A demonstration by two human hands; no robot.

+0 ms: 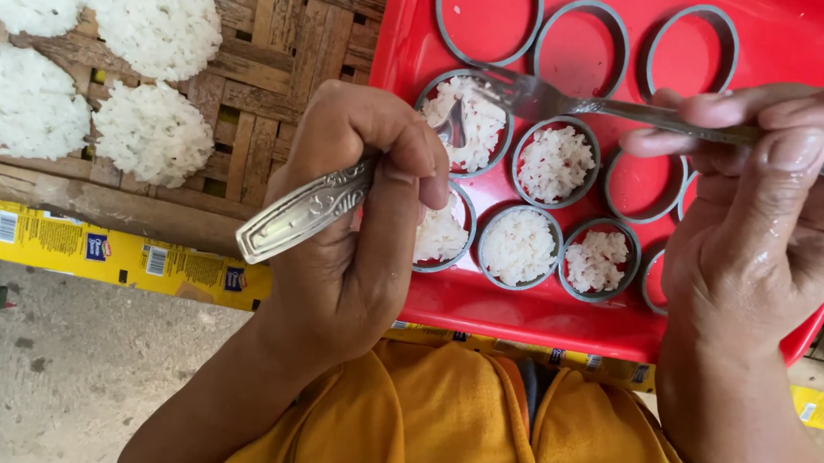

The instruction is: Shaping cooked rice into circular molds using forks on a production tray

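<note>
**Asker:** Nearest the camera, what shows?

**Describer:** Orange cloth [440, 421] over the person's lap, soft and folded. Above it both bare forearms rise to the hands.

**Asker:** What do the hands hold?

**Describer:** Left hand [356, 219] is curled tight around the embossed silver handle of a spoon [315, 203], whose bowl dips into a rice-filled ring. Right hand [761, 203], wet and glossy, pinches a metal fork [569, 103] by the handle; its tines lie over the same ring [465, 122] near the middle of the tray.

**Asker:** Describe the tray.

**Describer:** Red plastic tray [539, 318], smooth and shiny, with a raised rim. Thin grey rings stand on it in rows. Those along its far edge are empty, showing red inside; several nearer its front edge hold white sticky rice, some packed level, some loose and lumpy. Rings sit close, some nearly touching. A bare red strip runs along the front edge.

**Asker:** And to the left?

**Describer:** Woven bamboo mat [279, 74], brown and slatted, carries round white rice cakes [154, 133], set apart. Yellow printed packaging [101, 253] lies below its near edge, then grey concrete floor [86, 355].
</note>
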